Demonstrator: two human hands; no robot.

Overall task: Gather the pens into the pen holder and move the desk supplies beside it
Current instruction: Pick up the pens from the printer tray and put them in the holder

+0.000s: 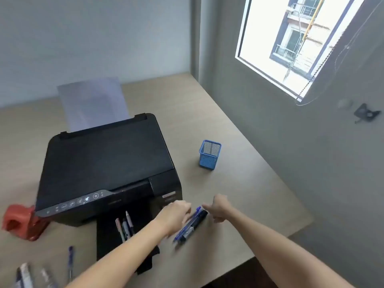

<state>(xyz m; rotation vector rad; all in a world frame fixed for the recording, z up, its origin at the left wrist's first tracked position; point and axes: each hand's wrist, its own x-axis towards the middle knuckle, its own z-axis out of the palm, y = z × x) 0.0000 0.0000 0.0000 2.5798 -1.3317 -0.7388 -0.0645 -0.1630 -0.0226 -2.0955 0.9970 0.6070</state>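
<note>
A bundle of blue and black pens (192,224) lies slanted just right of the printer. My left hand (175,215) is closed over the middle of the bundle. My right hand (218,206) is curled at the bundle's far tips, with nothing visibly inside it. The blue mesh pen holder (209,155) stands upright and empty farther back on the desk, apart from both hands. Three more pens (125,227) rest on the printer's output tray. A single blue pen (70,259) and several blurred pens (25,275) lie at the desk's near left.
A black printer (108,167) with paper (93,102) in its rear feed fills the desk's middle. A red desk tool (20,222) sits at its left. The beige desk (239,183) ends at a slanted right edge by the grey wall and window.
</note>
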